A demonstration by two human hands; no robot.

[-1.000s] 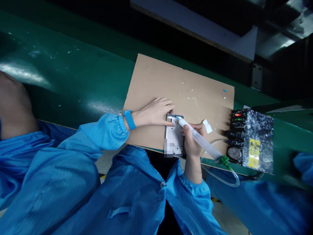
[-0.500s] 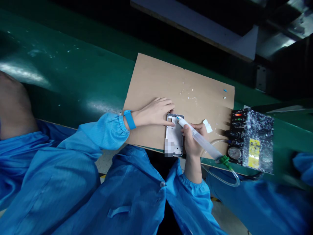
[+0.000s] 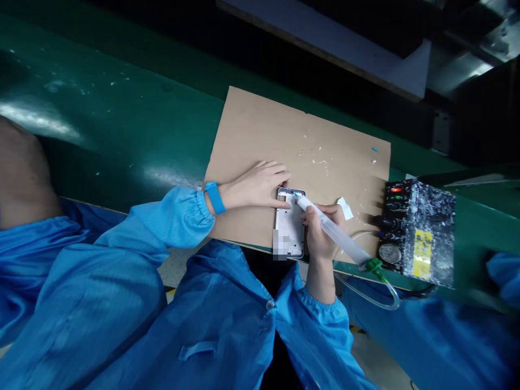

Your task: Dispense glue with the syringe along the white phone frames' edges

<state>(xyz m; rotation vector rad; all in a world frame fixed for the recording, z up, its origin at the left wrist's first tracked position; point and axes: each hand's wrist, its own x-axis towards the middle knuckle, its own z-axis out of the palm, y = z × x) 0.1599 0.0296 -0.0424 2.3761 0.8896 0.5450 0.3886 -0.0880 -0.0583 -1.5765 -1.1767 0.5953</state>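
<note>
A silver phone frame lies on a brown cardboard sheet near the table's front edge. My left hand lies flat with its fingertips pressing the frame's upper left corner; a blue band circles that wrist. My right hand grips a clear glue syringe, whose blue tip touches the top of the frame. A green fitting at the syringe's rear joins a clear hose.
A black dispenser control box with lit indicators and a gauge stands at the right on the green table. A small white scrap and glue crumbs lie on the cardboard. Another person's blue sleeve shows at far right.
</note>
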